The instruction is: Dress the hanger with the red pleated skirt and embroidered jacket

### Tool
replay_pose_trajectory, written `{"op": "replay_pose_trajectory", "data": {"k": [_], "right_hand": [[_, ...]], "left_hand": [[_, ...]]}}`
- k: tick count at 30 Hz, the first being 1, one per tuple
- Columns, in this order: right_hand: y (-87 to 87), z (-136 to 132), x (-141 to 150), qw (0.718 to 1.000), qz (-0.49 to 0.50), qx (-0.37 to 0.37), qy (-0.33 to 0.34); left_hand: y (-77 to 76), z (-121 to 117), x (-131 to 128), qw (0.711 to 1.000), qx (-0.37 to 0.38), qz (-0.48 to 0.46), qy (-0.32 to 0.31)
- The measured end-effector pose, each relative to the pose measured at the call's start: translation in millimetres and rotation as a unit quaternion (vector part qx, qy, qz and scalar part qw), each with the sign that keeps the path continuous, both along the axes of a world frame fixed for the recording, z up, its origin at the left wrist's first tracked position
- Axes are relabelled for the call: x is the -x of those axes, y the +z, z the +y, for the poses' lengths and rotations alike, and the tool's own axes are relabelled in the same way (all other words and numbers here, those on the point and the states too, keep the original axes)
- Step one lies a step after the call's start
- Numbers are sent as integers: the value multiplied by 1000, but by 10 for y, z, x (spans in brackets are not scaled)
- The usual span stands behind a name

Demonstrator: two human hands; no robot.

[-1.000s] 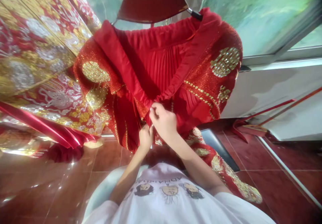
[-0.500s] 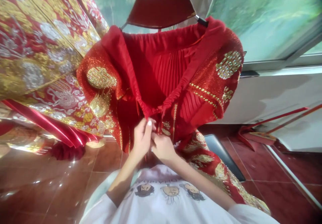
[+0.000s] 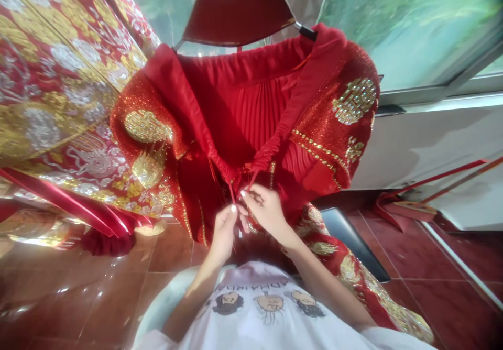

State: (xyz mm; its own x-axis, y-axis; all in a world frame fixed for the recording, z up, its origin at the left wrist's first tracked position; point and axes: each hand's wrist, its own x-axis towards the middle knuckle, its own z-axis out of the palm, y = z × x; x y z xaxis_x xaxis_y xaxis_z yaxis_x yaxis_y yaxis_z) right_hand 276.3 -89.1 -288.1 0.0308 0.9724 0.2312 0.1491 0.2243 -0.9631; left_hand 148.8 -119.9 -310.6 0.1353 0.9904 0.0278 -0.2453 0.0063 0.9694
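A red pleated garment point(image 3: 251, 109) with gold sequin patches hangs on a hanger in front of me, its waist gathered to a point at the bottom. Thin red drawstrings point(image 3: 231, 190) hang from that gathered point. My left hand point(image 3: 226, 229) is closed in a pinch on one string just below the gather. My right hand point(image 3: 267, 208) sits beside it, fingers pinched on the other string end, touching the left hand's fingertips.
A large red and gold embroidered cloth point(image 3: 58, 88) hangs at the left. A red chair back point(image 3: 239, 9) stands behind the garment before a window. White wall point(image 3: 432, 140) at right, red tiled floor point(image 3: 118, 287) below, red sticks point(image 3: 440, 182) leaning low right.
My hands shifted at the gathered waist: the right hand dropped, then rose a little, and both now pinch the red strings. The view swayed slightly.
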Motion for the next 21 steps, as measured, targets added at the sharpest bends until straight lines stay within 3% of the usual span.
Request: {"op": "replay_pose_trajectory", "data": {"k": [5, 8, 10, 13, 15, 17, 21], "right_hand": [[24, -242, 47, 968, 181, 133, 112], [90, -331, 31, 966, 194, 136, 100], [132, -361, 21, 973, 187, 113, 70], [153, -389, 24, 977, 189, 93, 43], [134, -400, 38, 974, 198, 101, 36], [106, -406, 61, 977, 187, 98, 30], [74, -416, 114, 990, 129, 44, 38]], "left_hand": [[-115, -101, -40, 997, 37, -32, -68], [-134, -92, -24, 996, 43, -6, -81], [-114, -75, 10, 998, 46, -9, -47], [-34, -73, 85, 997, 24, -44, 53], [63, -96, 131, 992, -32, -19, 120], [197, -128, 154, 973, -138, 77, 171], [469, -125, 109, 859, -370, 297, 193]]}}
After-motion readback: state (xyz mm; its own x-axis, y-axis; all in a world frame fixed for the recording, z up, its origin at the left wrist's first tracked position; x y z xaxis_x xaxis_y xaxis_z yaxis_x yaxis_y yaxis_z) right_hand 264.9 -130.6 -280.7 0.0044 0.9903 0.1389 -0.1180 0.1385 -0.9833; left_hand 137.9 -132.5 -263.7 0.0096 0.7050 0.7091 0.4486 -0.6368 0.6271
